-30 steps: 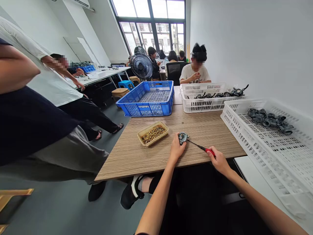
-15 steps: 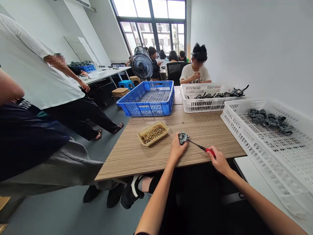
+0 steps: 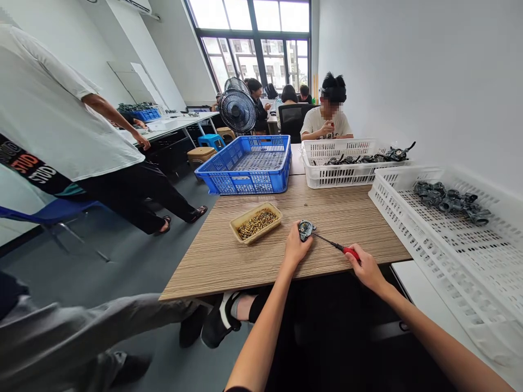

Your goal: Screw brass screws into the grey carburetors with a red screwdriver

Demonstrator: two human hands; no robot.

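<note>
Still, left hand (image 3: pixel 296 247) closed round metal part (image 3: pixel 305 228), right hand (image 3: pixel 365 267) round screwdriver (image 3: pixel 333 245); bystander (image 3: pixel 73 337) farther left.

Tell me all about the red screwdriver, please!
The screwdriver has a red handle, mostly hidden in the right hand, and a thin dark metal shaft. It lies slanted low over the wood-grain table, its tip meeting a small grey metal part that the left hand holds.

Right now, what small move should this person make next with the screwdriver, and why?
Probably twist the screwdriver where it sits: its tip meets the small grey part, which the left hand steadies on the table, and the right hand grips its red handle.
</note>
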